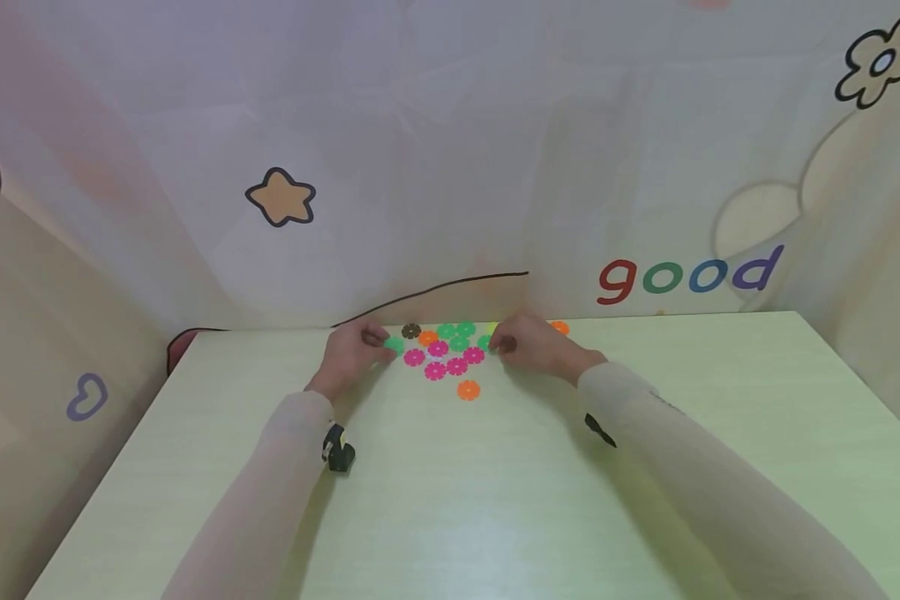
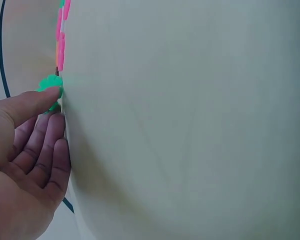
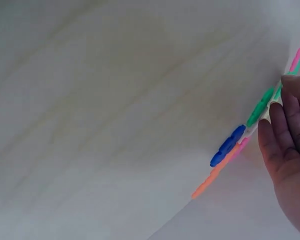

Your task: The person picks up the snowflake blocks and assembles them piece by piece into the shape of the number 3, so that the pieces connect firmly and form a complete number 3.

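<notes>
Several flower-shaped plastic discs lie in a cluster near the table's far edge: pink discs (image 1: 437, 348), green discs (image 1: 459, 342), an orange disc (image 1: 468, 389) and a brown disc (image 1: 411, 331). My left hand (image 1: 378, 346) pinches a green disc (image 1: 394, 343) at the cluster's left end. In the left wrist view the thumb (image 2: 35, 100) lies on that green disc (image 2: 51, 84). At the cluster's right end my right hand (image 1: 498, 343) pinches another green disc (image 1: 485, 342). In the right wrist view that hand's fingers (image 3: 282, 120) lie against a green disc (image 3: 260, 107), with a blue disc (image 3: 227, 146) beside it.
The pale green table (image 1: 450, 500) ends at a draped cloth backdrop (image 1: 450, 167) printed with a star and the word "good". Another orange disc (image 1: 560, 328) lies just right of my right hand. A small black camera (image 1: 337, 450) is strapped to my left wrist.
</notes>
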`<state>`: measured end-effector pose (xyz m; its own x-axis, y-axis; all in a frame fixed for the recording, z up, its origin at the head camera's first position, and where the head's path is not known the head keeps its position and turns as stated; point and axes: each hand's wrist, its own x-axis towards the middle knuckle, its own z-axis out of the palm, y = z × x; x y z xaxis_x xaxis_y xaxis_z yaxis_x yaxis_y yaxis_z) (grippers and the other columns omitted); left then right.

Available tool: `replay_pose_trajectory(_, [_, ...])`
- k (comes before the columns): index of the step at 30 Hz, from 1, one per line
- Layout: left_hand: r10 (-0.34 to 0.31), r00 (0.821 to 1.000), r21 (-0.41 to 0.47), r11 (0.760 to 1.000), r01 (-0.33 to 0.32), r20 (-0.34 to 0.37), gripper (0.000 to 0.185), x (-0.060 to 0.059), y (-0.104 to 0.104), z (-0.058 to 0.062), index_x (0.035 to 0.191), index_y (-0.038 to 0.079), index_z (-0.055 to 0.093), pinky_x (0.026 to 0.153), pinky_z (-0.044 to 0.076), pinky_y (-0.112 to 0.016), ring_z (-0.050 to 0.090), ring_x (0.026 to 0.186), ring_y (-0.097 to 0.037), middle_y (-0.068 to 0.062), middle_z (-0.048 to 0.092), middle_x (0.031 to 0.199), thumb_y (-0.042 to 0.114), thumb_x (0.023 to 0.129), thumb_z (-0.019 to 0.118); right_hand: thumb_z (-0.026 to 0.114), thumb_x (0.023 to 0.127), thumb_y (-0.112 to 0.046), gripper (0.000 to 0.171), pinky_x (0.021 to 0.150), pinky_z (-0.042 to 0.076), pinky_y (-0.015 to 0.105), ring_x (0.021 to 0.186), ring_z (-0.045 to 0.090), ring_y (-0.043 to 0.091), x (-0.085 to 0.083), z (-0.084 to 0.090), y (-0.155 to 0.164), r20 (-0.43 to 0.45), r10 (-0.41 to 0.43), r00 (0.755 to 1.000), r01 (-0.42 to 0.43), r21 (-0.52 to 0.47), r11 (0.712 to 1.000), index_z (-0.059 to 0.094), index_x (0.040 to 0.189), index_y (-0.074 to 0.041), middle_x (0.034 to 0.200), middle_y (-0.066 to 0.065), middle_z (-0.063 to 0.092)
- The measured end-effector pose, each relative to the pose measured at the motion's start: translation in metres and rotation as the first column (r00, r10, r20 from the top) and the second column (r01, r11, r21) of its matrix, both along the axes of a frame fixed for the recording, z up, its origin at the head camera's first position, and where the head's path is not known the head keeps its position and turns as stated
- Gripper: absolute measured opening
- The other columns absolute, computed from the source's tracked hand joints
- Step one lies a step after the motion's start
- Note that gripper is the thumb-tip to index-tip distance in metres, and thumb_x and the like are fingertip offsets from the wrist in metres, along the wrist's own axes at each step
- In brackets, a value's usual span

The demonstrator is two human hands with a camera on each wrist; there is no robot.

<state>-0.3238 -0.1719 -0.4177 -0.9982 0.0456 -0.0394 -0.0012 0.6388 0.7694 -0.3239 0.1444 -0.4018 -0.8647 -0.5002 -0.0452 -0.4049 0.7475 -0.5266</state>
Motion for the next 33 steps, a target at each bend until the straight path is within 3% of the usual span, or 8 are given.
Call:
replay_pose_trajectory(5, [0.001, 1.000, 0.023, 1.000, 0.000, -0.021, 0.024, 0.002, -0.001, -0.001, 0.115, -0.001, 0.070, 0.094, 0.057, -0.042, 0.069, 0.107, -0.033, -0.017, 0.074, 0.112, 0.006, 0.094, 0.079, 0.081, 0.094, -0.008, 0.027, 0.098, 0.057, 0.042, 0.109, 0.063, 0.029, -0.001, 0.000, 0.001, 0.045, -0.045, 0.998, 0.048, -0.047, 0.998, 0.076, 0.120, -0.004, 0.115, 0.009, 0.071])
replay_pose_trajectory(13, [-0.024, 0.996, 0.047, 0.998, 0.028, -0.088, 0.019, 0.004, -0.005, -0.006, 0.114, -0.003, 0.073, 0.094, 0.057, -0.044, 0.072, 0.106, -0.033, -0.017, 0.076, 0.109, 0.004, 0.096, 0.077, 0.081, 0.094, -0.008, 0.027, 0.100, 0.055, 0.045, 0.110, 0.062, 0.030, -0.003, -0.002, 0.011, 0.013, -0.042, 0.999, 0.043, -0.136, 0.990, 0.076, 0.119, -0.002, 0.116, 0.011, 0.069])
replay_pose_trajectory(22, [-0.027, 0.996, 0.054, 0.998, 0.031, -0.082, 0.018, 0.005, -0.005, -0.006, 0.114, -0.002, 0.077, 0.094, 0.056, -0.044, 0.070, 0.104, -0.032, -0.016, 0.076, 0.108, 0.005, 0.098, 0.075, 0.084, 0.091, -0.006, 0.025, 0.089, 0.059, 0.039, 0.098, 0.066, 0.026, -0.005, -0.003, -0.002, -0.024, 0.073, 0.997, -0.076, -0.199, 0.977, 0.078, 0.115, 0.000, 0.106, 0.008, 0.075])
replay_pose_trajectory(26, [-0.014, 0.997, 0.073, 0.997, 0.019, -0.071, 0.017, 0.005, -0.005, -0.007, 0.114, -0.001, 0.077, 0.093, 0.055, -0.041, 0.069, 0.105, -0.031, -0.015, 0.076, 0.111, 0.006, 0.098, 0.074, 0.081, 0.094, -0.008, 0.026, 0.088, 0.059, 0.035, 0.100, 0.066, 0.025, -0.006, -0.003, -0.014, -0.006, 0.017, 1.000, -0.018, -0.190, 0.982, 0.077, 0.120, -0.002, 0.108, 0.007, 0.074])
replay_pose_trajectory(33, [-0.006, 0.998, 0.098, 0.995, 0.012, -0.063, 0.017, 0.009, -0.006, -0.006, 0.114, -0.001, 0.077, 0.089, 0.054, -0.036, 0.068, 0.107, -0.031, -0.015, 0.075, 0.114, 0.007, 0.099, 0.074, 0.080, 0.097, -0.013, 0.031, 0.094, 0.059, 0.038, 0.107, 0.066, 0.027, -0.008, -0.001, -0.038, 0.031, -0.057, 0.998, 0.061, -0.190, 0.980, 0.075, 0.126, -0.005, 0.114, 0.008, 0.073])
